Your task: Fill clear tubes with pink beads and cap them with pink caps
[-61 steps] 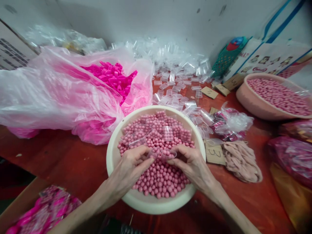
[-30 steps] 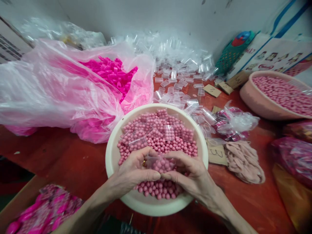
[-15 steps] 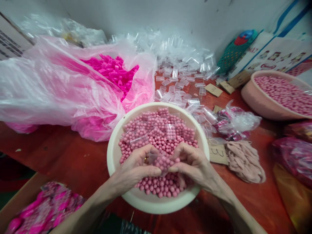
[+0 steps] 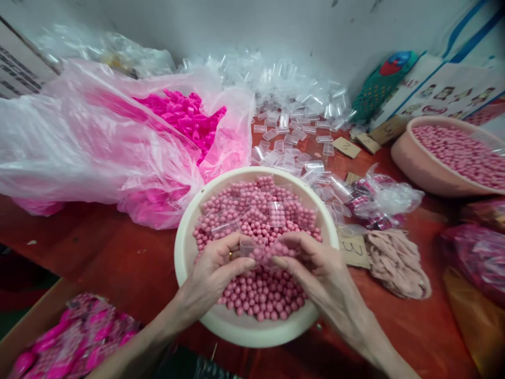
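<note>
A cream basin (image 4: 185,247) full of small pink beads (image 4: 260,295) stands in front of me on the red table. Over its middle, my left hand (image 4: 215,268) and my right hand (image 4: 311,266) together pinch a small clear bag (image 4: 258,251) with pink beads in it. A ring shows on a finger of the left hand. Other small clear bags (image 4: 276,213) lie on top of the beads further back in the basin.
A big pink plastic sack (image 4: 98,142) of bright pink parts lies at the left. Several empty clear bags (image 4: 292,105) are piled behind. At the right are a second basin of beads (image 4: 410,163), cardboard tags (image 4: 353,250), rubber bands (image 4: 394,260). A box of packed items (image 4: 74,339) sits bottom left.
The hands scooped beads into the small bag, drew it toward me, then raised it again to the basin's middle. The camera shifted slightly.
</note>
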A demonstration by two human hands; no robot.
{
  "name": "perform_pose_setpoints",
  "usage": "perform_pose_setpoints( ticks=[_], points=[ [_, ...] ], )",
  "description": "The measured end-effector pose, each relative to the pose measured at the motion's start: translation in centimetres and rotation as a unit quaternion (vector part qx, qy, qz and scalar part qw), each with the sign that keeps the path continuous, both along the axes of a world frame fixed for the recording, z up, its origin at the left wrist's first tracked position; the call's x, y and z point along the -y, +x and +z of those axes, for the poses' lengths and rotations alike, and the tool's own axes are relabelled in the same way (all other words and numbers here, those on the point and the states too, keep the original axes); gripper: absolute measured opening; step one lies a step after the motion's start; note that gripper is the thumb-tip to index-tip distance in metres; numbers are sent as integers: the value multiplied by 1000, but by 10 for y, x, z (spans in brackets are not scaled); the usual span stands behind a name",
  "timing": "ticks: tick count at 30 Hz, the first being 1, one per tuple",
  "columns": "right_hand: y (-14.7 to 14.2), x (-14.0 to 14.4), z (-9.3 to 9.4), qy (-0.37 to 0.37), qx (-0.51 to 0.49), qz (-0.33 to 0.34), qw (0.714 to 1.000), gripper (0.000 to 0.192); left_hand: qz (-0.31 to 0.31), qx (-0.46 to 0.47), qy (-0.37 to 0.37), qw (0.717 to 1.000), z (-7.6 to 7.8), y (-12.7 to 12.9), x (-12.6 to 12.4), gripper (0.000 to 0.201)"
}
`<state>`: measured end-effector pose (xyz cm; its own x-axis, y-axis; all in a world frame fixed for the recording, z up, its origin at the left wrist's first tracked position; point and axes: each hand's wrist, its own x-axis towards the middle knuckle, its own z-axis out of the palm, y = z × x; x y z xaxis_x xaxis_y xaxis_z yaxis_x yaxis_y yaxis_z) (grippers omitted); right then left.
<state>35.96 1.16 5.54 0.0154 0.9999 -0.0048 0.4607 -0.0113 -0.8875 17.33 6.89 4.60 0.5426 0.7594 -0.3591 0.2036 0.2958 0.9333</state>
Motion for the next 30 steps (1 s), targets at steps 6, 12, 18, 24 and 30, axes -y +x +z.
perform_pose_setpoints(
  ticks=[6,12,18,24,30],
  points=[
    [25,-10,-10,40,281,-38,958,11,-120,-265,226,930,4,-18,2,16],
    [28,-10,-35,69,317,22,946,15,-202,-313,364,854,-14,-17,5,31],
    [25,-11,-38,68,285,3,956,18,-209,-140,358,900,-32,19,-5,17],
    [21,-13,-32,51,265,-31,962,18,-191,-122,171,959,-8,31,-22,7],
    [18,-13,-31,60,263,-57,961,18,-88,-10,-54,995,1,26,-26,18]
  ],
)
